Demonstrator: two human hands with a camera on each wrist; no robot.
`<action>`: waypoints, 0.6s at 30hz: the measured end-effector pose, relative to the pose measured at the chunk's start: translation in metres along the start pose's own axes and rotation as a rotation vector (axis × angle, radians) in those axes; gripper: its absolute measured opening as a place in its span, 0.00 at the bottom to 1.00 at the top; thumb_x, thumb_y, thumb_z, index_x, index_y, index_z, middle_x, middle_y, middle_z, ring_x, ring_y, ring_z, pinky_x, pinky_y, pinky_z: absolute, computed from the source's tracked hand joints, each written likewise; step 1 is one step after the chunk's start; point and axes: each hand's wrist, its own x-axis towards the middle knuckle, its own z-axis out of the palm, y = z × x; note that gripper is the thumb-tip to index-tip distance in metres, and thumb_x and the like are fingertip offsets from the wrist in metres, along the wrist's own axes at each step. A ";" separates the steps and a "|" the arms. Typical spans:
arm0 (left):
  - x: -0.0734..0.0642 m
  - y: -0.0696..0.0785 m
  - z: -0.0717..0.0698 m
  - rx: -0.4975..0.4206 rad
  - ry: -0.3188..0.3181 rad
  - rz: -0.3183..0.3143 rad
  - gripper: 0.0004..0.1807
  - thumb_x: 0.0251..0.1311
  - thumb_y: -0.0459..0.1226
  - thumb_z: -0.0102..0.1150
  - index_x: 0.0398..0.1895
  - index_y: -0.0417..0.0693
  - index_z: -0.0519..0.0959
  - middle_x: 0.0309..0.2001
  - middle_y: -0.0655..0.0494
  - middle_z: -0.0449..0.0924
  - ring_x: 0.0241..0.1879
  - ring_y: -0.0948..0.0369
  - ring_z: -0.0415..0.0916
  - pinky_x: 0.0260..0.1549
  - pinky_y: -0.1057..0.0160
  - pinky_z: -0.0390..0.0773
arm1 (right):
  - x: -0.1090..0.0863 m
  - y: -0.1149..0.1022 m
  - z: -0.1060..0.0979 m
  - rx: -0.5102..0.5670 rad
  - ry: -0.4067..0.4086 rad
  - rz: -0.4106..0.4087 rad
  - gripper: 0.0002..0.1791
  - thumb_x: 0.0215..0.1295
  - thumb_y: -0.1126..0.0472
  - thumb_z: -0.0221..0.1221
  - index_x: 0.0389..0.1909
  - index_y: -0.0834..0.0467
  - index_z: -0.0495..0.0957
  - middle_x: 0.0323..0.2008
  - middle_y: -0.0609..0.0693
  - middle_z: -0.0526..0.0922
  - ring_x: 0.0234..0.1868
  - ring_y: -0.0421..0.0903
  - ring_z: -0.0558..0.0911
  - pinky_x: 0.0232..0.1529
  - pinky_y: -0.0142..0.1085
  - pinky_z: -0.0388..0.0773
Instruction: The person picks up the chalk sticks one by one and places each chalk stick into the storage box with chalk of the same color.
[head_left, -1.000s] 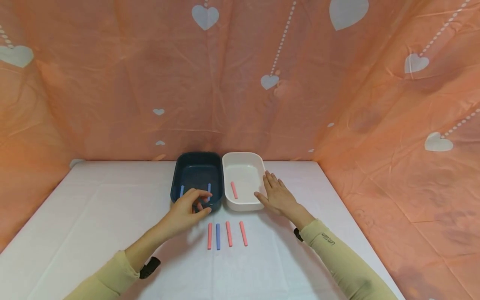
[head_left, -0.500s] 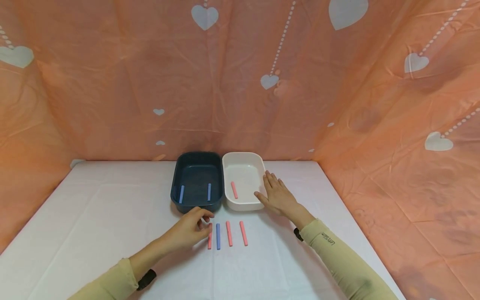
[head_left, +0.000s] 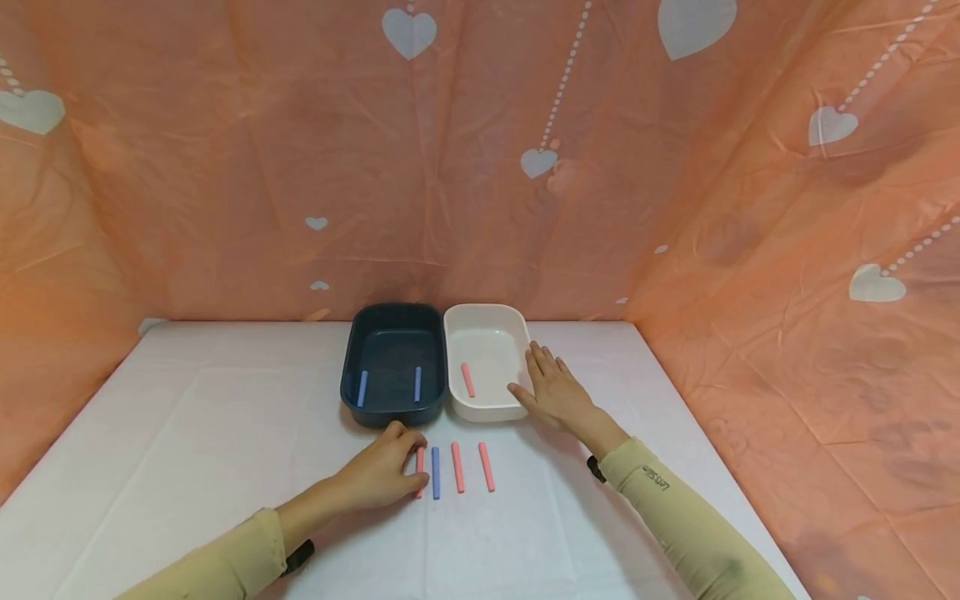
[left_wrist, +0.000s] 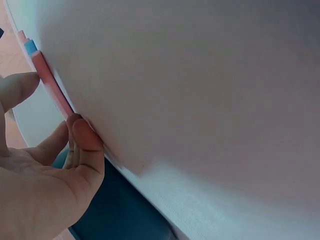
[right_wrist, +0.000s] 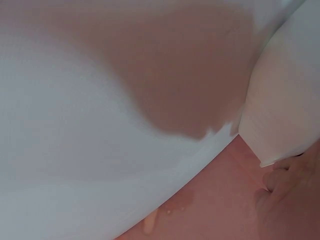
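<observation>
In the head view my left hand point(head_left: 382, 468) pinches the leftmost pink chalk stick point(left_wrist: 49, 80), which lies on the table. Its thumb is near one end and the fingers curl at the other. Just right of it lie a blue chalk stick point(head_left: 436, 473) and two more pink ones, a middle stick point(head_left: 458, 467) and a right stick point(head_left: 487, 467). My right hand point(head_left: 558, 393), fingers straight, rests against the right side of the white dish point(head_left: 487, 413). That dish holds one pink stick point(head_left: 468, 380). Two blue sticks, left point(head_left: 362, 389) and right point(head_left: 417, 384), lie in the dark blue dish point(head_left: 393, 414).
The dishes stand side by side at the back of the white-covered table point(head_left: 225, 417). Behind and beside it hangs an orange curtain point(head_left: 480, 208) with heart patterns. Table surface extends on both sides of the dishes.
My left hand has come back from over the dark dish, down toward the person, and its fingers have closed on the leftmost pink chalk stick. The right hand stays still.
</observation>
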 end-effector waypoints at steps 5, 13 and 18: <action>0.000 0.003 0.001 0.025 -0.013 -0.017 0.26 0.56 0.42 0.76 0.56 0.41 0.81 0.46 0.53 0.71 0.42 0.58 0.71 0.50 0.52 0.78 | 0.000 0.000 0.000 -0.002 -0.001 -0.001 0.46 0.81 0.39 0.44 0.80 0.71 0.47 0.82 0.65 0.43 0.82 0.62 0.46 0.80 0.55 0.45; 0.001 0.005 0.002 0.005 -0.018 -0.015 0.26 0.56 0.41 0.77 0.56 0.41 0.80 0.46 0.53 0.71 0.45 0.57 0.71 0.53 0.52 0.78 | 0.000 0.001 -0.001 -0.002 0.004 -0.002 0.46 0.81 0.39 0.45 0.80 0.72 0.47 0.82 0.66 0.44 0.82 0.63 0.47 0.80 0.55 0.46; 0.001 0.006 0.003 -0.041 -0.026 -0.034 0.27 0.56 0.40 0.78 0.56 0.40 0.80 0.48 0.52 0.72 0.47 0.57 0.72 0.58 0.50 0.78 | 0.000 0.001 0.000 0.003 0.006 0.001 0.46 0.81 0.39 0.45 0.80 0.72 0.48 0.82 0.66 0.45 0.82 0.63 0.47 0.80 0.55 0.46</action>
